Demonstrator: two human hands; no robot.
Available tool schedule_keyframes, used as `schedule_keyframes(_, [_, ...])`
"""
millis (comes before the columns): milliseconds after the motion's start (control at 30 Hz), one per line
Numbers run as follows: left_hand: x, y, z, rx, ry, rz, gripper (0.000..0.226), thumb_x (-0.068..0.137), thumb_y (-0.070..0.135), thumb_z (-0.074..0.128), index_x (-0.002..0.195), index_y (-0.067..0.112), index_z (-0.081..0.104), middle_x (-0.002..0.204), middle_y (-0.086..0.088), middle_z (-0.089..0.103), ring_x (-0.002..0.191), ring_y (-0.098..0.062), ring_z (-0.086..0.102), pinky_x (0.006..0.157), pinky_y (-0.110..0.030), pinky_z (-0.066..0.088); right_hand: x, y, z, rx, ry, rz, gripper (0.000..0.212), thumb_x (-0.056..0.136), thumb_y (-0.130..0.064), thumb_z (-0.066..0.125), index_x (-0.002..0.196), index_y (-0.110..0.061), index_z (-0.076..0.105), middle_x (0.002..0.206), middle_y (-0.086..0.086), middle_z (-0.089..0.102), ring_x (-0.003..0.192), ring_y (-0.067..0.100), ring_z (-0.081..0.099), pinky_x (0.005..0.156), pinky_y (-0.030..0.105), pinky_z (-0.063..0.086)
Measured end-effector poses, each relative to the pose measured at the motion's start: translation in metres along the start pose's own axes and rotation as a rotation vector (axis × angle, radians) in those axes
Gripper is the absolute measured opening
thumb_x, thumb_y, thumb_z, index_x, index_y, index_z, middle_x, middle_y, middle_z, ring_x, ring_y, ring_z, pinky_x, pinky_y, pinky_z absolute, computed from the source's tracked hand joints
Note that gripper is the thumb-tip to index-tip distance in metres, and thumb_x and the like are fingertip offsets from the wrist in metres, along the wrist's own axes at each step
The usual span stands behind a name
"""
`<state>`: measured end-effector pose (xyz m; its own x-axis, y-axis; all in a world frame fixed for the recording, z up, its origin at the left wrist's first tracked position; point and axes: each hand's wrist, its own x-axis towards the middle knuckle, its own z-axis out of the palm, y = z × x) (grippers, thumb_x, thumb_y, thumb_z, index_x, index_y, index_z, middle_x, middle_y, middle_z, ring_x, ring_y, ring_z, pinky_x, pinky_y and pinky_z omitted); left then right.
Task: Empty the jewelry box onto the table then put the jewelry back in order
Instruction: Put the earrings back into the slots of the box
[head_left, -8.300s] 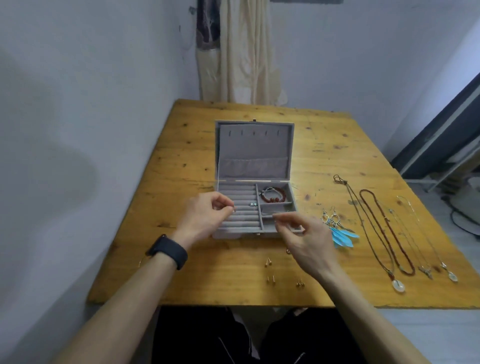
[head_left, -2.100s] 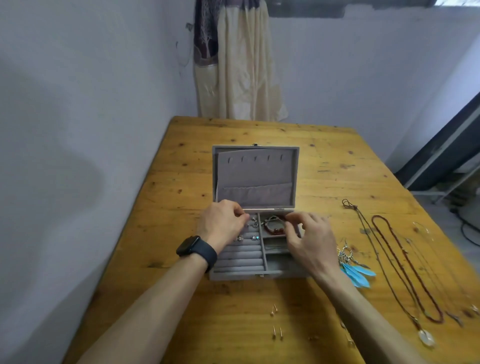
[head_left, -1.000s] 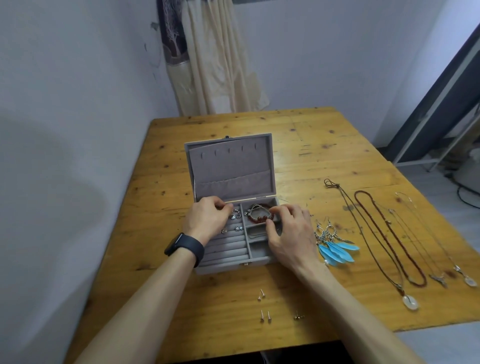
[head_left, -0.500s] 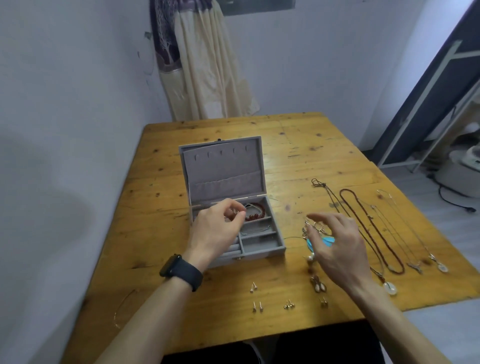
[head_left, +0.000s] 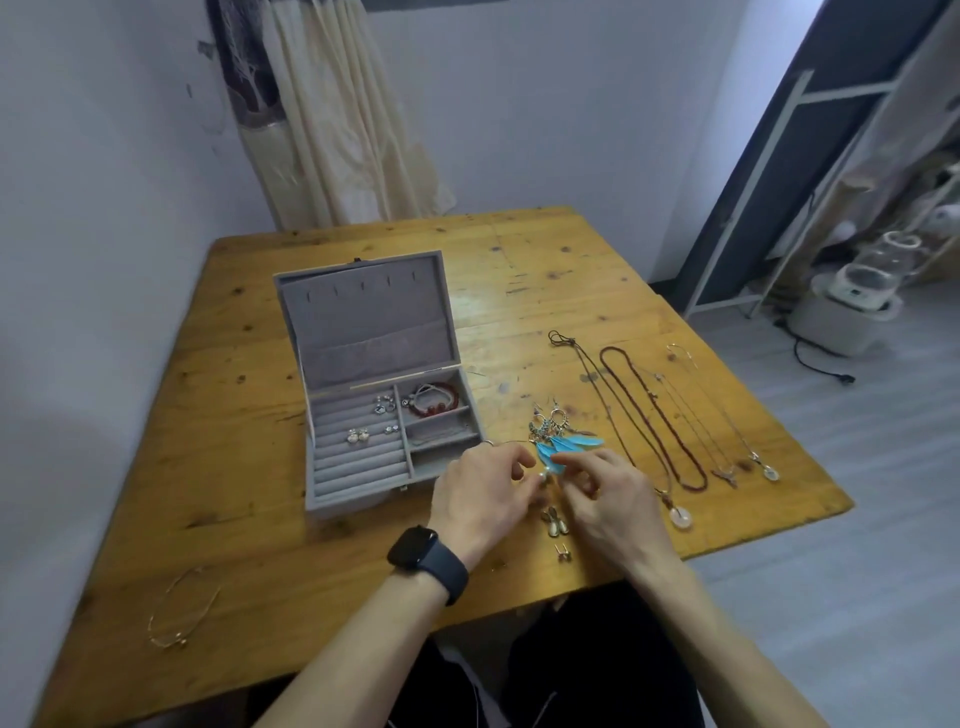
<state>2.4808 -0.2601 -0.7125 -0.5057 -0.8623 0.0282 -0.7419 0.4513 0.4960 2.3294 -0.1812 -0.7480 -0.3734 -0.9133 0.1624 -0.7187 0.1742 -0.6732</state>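
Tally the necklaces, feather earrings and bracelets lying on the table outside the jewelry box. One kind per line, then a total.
Necklaces: 4
Blue feather earrings: 2
Gold bracelet: 1
Total: 7

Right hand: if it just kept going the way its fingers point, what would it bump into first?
Probably the small pearl piece that the left hand seems to pinch, just ahead of the right hand. The blue feather earrings lie close beyond; depth is unclear.
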Motion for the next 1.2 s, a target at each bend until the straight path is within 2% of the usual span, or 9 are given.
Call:
schedule_keyframes(133, [0.002,0.010,0.008,0.143,-0.018,-0.014,0.028,0.095,0.050,0.057,0.115,0.035,0.068,0.109,0.010,0.066,0.098,-0.019,0.065,0.079,-0.035,0.055,0.003,-0.002,0.007,-0.031,-0.044,0.012,0.031,0.095,-0.033,0.063,0.126,-0.027,0.068,0.111,-0.004,0.064,0.083,0.006,0.058,0.072,0.018,0.049])
schedule_keyframes(300, [0.002,0.012,0.009,0.148,-0.023,0.003,0.026,0.097,0.046,0.056,0.116,0.034,0.069,0.110,0.009,0.066,0.097,-0.018,0.065,0.077,-0.034,0.055,-0.001,0.002,0.008,-0.029,-0.030,-0.006,0.023,0.096,-0.033,0.063,0.116,-0.025,0.073,0.103,-0.007,0.062,0.081,0.003,0.056,0.064,0.007,0.039])
schedule_keyframes(467, [-0.004,-0.002,0.002,-0.039,-0.009,-0.050,0.024,0.094,0.045,0.062,0.114,0.034,0.071,0.105,0.016,0.072,0.096,-0.004,0.065,0.080,-0.027,0.056,-0.004,0.005,0.006,0.049,-0.003,-0.006,0.017,0.094,-0.032,0.066,0.109,-0.027,0.073,0.096,-0.013,0.064,0.077,-0.004,0.058,0.065,0.006,0.044])
schedule_keyframes(567, [-0.010,-0.012,-0.010,-0.279,-0.037,-0.080,0.022,0.093,0.038,0.066,0.113,0.031,0.073,0.103,0.016,0.073,0.093,0.006,0.063,0.083,-0.017,0.054,-0.006,0.002,-0.001,0.162,0.002,0.024,0.012,0.093,-0.030,0.068,0.105,-0.028,0.071,0.093,-0.014,0.070,0.080,-0.005,0.064,0.068,0.012,0.052])
schedule_keyframes(733, [-0.027,-0.033,-0.039,-0.539,-0.004,-0.135,0.019,0.092,0.035,0.068,0.111,0.031,0.072,0.101,0.019,0.070,0.080,0.005,0.066,0.062,-0.018,0.056,-0.008,-0.008,-0.007,0.310,-0.001,0.091,0.011,0.092,-0.028,0.071,0.102,-0.027,0.069,0.093,-0.017,0.069,0.083,-0.010,0.064,0.064,0.011,0.052])
schedule_keyframes(833, [-0.037,-0.054,-0.058,-0.537,0.067,-0.152,0.017,0.092,0.036,0.070,0.108,0.031,0.069,0.100,0.016,0.070,0.067,-0.003,0.068,0.060,-0.019,0.055,-0.006,-0.023,-0.007,0.379,-0.001,0.057,0.013,0.092,-0.026,0.071,0.105,-0.026,0.068,0.094,-0.014,0.070,0.081,-0.006,0.066,0.064,0.014,0.054])
schedule_keyframes(900, [-0.042,-0.071,-0.069,-0.579,0.108,-0.180,0.014,0.091,0.035,0.071,0.104,0.030,0.070,0.101,0.013,0.072,0.076,-0.005,0.070,0.063,-0.025,0.059,-0.003,-0.037,-0.003,0.400,-0.011,0.024,0.016,0.092,-0.027,0.070,0.108,-0.029,0.067,0.095,-0.014,0.070,0.081,-0.004,0.066,0.064,0.015,0.054])
schedule_keyframes(1000, [-0.048,-0.096,-0.084,-0.581,0.184,-0.204,0.011,0.091,0.029,0.072,0.101,0.027,0.073,0.100,0.013,0.073,0.091,0.003,0.066,0.066,-0.023,0.056,0.003,-0.060,0.008,0.400,-0.024,-0.034,0.014,0.093,-0.029,0.069,0.107,-0.030,0.069,0.094,-0.016,0.070,0.078,-0.001,0.066,0.064,0.014,0.053])
schedule_keyframes(1200, [-0.051,-0.136,-0.112,-0.384,0.279,-0.260,0.012,0.093,0.034,0.068,0.102,0.033,0.075,0.096,0.022,0.070,0.089,0.010,0.062,0.072,-0.011,0.046,0.020,-0.100,0.038,0.385,-0.076,-0.159,0.010,0.093,-0.025,0.069,0.102,-0.029,0.073,0.087,-0.019,0.071,0.077,0.001,0.066,0.064,0.013,0.050])
